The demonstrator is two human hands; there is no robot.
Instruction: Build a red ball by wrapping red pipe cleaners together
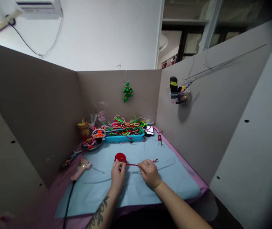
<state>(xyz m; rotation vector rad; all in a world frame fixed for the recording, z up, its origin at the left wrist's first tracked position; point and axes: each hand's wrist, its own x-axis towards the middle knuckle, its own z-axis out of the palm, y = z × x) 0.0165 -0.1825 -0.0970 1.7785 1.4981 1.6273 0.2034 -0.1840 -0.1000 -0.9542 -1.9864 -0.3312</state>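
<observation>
My left hand (pixel 118 174) pinches the lower edge of a round red piece (pixel 120 156) that looks coiled from fuzzy pipe cleaner. From that piece a red pipe cleaner (pixel 132 164) runs straight across to my right hand (pixel 149 173), whose thumb and fingers close on it. Its curly free end (pixel 155 160) sticks out beyond the right hand's knuckles. Both hands are low over the light blue cloth (pixel 155 192). My fingers partly hide the lower side of the round piece.
A pink glue gun (pixel 80 170) with a black cord lies at left. Behind are a blue tray (pixel 125 138) heaped with coloured pipe cleaners, a bowl (pixel 91 145) of fuzzy pieces, a phone (pixel 149 130) and small scissors (pixel 161 144). Grey panels (pixel 117 95) enclose the table.
</observation>
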